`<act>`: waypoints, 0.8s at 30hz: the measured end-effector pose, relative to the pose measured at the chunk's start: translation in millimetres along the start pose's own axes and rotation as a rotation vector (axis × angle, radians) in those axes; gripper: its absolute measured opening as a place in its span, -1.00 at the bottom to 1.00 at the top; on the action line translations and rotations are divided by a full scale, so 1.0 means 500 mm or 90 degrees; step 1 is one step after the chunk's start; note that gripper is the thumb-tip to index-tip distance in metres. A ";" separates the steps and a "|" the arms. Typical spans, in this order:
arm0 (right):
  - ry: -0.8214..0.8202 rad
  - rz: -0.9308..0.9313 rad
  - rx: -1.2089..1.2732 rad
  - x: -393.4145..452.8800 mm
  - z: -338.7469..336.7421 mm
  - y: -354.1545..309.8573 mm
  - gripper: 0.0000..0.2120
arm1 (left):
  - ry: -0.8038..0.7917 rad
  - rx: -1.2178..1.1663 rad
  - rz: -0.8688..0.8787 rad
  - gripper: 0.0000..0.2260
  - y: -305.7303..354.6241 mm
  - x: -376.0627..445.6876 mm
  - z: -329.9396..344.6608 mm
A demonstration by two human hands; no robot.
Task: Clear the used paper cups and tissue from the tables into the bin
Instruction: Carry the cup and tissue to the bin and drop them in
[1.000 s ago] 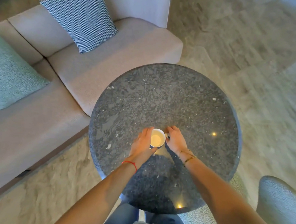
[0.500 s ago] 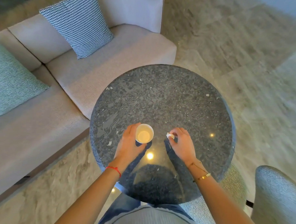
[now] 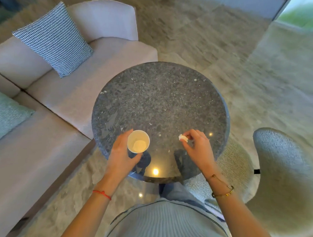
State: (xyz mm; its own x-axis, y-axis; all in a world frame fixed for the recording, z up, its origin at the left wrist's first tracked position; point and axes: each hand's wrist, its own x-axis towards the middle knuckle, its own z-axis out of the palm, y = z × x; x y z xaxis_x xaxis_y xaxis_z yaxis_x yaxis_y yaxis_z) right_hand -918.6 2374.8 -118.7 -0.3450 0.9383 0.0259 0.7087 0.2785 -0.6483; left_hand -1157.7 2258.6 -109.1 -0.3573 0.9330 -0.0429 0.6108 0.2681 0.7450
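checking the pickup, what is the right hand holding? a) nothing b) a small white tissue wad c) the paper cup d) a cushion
b: the right hand pinches a small white tissue wad at its fingertips above the table, while the cup is in the left hand.

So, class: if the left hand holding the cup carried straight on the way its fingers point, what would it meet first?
Probably nothing on the table: beyond the left hand and cup only bare tabletop shows. Height is unclear.
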 end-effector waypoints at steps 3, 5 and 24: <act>0.026 0.029 -0.004 -0.090 0.007 -0.011 -0.86 | -0.011 0.010 0.042 -0.30 -0.007 -0.053 -0.015; 0.051 0.044 -0.012 -0.150 0.011 -0.017 -0.88 | -0.024 0.013 0.063 -0.29 -0.012 -0.088 -0.021; 0.287 0.305 -0.007 -0.667 -0.111 0.027 -0.89 | -0.264 0.001 0.323 -0.32 0.155 -0.310 0.097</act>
State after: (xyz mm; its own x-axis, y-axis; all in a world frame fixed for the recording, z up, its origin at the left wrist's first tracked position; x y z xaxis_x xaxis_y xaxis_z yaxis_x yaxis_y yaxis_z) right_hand -760.1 2077.2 -93.7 0.2998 0.9525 0.0541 0.7270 -0.1913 -0.6594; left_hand -1020.8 2146.2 -76.9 0.2772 0.9590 0.0596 0.6334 -0.2290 0.7391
